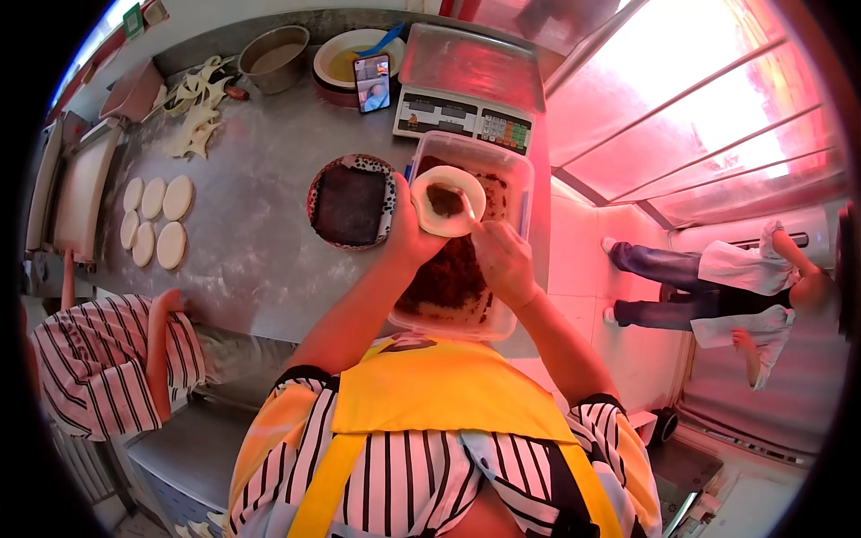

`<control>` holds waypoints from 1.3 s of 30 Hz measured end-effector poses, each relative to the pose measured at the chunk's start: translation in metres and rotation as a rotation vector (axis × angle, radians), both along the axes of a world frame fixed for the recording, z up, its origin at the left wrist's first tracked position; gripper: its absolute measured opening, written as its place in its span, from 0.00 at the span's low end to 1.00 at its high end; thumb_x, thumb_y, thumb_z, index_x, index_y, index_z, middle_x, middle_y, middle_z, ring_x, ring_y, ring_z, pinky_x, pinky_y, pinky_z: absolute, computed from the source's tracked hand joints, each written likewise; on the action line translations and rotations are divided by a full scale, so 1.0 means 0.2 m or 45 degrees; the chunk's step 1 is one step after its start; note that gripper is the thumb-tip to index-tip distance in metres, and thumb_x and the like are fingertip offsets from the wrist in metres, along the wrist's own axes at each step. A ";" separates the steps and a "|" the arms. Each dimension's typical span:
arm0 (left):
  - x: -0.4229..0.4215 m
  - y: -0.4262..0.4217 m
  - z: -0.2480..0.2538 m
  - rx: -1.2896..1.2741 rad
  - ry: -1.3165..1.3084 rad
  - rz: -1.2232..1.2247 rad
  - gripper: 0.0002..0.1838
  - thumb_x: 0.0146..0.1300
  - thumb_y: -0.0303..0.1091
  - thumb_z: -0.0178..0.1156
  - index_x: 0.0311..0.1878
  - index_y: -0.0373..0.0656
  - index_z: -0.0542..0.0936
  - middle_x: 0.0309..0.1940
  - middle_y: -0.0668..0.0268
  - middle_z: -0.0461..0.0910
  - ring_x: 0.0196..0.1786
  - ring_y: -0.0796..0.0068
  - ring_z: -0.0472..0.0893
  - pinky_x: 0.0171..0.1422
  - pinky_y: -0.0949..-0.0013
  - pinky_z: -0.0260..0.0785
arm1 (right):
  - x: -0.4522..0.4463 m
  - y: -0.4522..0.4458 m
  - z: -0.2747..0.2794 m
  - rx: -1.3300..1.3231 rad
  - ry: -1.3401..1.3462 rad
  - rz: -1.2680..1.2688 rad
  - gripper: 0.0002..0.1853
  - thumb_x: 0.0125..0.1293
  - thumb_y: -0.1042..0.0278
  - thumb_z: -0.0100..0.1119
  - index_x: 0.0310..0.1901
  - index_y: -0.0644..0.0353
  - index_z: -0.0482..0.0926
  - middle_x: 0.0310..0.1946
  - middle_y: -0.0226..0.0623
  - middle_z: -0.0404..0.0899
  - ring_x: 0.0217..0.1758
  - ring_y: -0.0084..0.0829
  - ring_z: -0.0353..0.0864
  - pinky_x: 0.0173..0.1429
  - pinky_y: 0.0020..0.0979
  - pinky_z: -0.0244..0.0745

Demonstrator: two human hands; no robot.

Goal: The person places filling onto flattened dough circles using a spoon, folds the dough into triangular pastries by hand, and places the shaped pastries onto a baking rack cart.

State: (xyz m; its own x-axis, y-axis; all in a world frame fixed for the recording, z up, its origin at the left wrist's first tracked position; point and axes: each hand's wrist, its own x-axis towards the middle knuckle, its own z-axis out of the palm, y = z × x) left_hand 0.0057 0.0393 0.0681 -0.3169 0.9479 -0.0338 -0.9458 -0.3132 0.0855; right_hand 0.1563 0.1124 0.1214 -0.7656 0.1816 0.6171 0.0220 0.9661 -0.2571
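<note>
In my left hand (409, 235) lies a round piece of pale dough (430, 220), with a small mound of dark brown filling (441, 199) at its middle. My right hand (508, 260) is closed around a slim, pale filling stick or spoon (467, 208), whose tip reaches into the filling. Both hands are above a clear plastic tub (523, 170) of dark reddish filling (444, 273). Left of my left hand stands a round container (350, 206) with a spotted rim and a dark inside.
Several flat dough rounds (170, 245) lie on the metal table (251, 224) at left, near dough scraps (193, 134). Behind the tub are a scale (462, 121), a phone (372, 82) and bowls (273, 58). A person in stripes (112, 363) works at left; another person (735, 291) stands right.
</note>
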 end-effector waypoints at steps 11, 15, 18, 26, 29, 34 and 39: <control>-0.03 -0.05 0.03 -0.144 0.095 0.108 0.40 0.65 0.69 0.36 0.64 0.42 0.65 0.61 0.61 0.67 0.63 0.62 0.68 0.69 0.52 0.59 | 0.03 0.13 0.15 -2.156 0.321 -0.171 0.12 0.62 0.79 0.48 0.43 0.73 0.79 0.30 0.40 0.78 0.25 0.26 0.76 0.30 0.26 0.76; -0.11 -0.15 0.05 -0.336 -0.009 0.249 0.35 0.67 0.64 0.39 0.61 0.42 0.67 0.59 0.62 0.69 0.62 0.63 0.69 0.68 0.53 0.61 | 0.20 0.08 0.13 -1.669 0.392 -0.157 0.12 0.63 0.74 0.48 0.42 0.71 0.79 0.29 0.38 0.77 0.26 0.27 0.74 0.34 0.27 0.75; -0.17 -0.20 0.08 -0.304 0.074 0.300 0.32 0.69 0.61 0.42 0.60 0.42 0.69 0.57 0.63 0.71 0.61 0.63 0.70 0.67 0.54 0.62 | 0.27 -0.04 -0.22 -0.920 -0.299 -0.185 0.15 0.59 0.72 0.55 0.48 0.65 0.77 0.37 0.40 0.77 0.35 0.36 0.76 0.41 0.34 0.75; -0.13 -0.26 0.21 -0.292 0.124 0.126 0.30 0.69 0.56 0.44 0.61 0.40 0.68 0.57 0.61 0.71 0.61 0.63 0.71 0.67 0.54 0.63 | 0.06 -0.03 0.03 -0.677 -0.602 0.151 0.46 0.43 0.65 0.74 0.66 0.61 0.60 0.63 0.45 0.60 0.69 0.42 0.57 0.69 0.40 0.57; -0.08 -0.25 0.29 -0.286 0.091 0.037 0.30 0.69 0.57 0.44 0.61 0.39 0.67 0.58 0.61 0.71 0.61 0.63 0.71 0.67 0.55 0.63 | -0.18 0.00 0.06 -0.865 -0.321 0.198 0.48 0.39 0.65 0.77 0.64 0.60 0.62 0.62 0.44 0.62 0.67 0.44 0.59 0.66 0.40 0.62; -0.10 -0.26 0.38 -0.427 0.361 0.098 0.33 0.67 0.60 0.44 0.63 0.41 0.64 0.58 0.62 0.71 0.60 0.65 0.72 0.64 0.56 0.67 | -0.30 -0.02 0.01 -0.960 0.030 0.308 0.47 0.38 0.70 0.78 0.63 0.60 0.64 0.58 0.40 0.67 0.61 0.40 0.68 0.63 0.36 0.66; -0.15 -0.39 0.55 -0.441 1.239 -0.073 0.38 0.63 0.52 0.58 0.70 0.44 0.56 0.58 0.66 0.69 0.56 0.74 0.73 0.58 0.66 0.71 | -0.30 -0.05 0.05 -1.712 0.197 0.385 0.40 0.43 0.71 0.77 0.60 0.64 0.67 0.53 0.34 0.72 0.55 0.28 0.72 0.59 0.31 0.69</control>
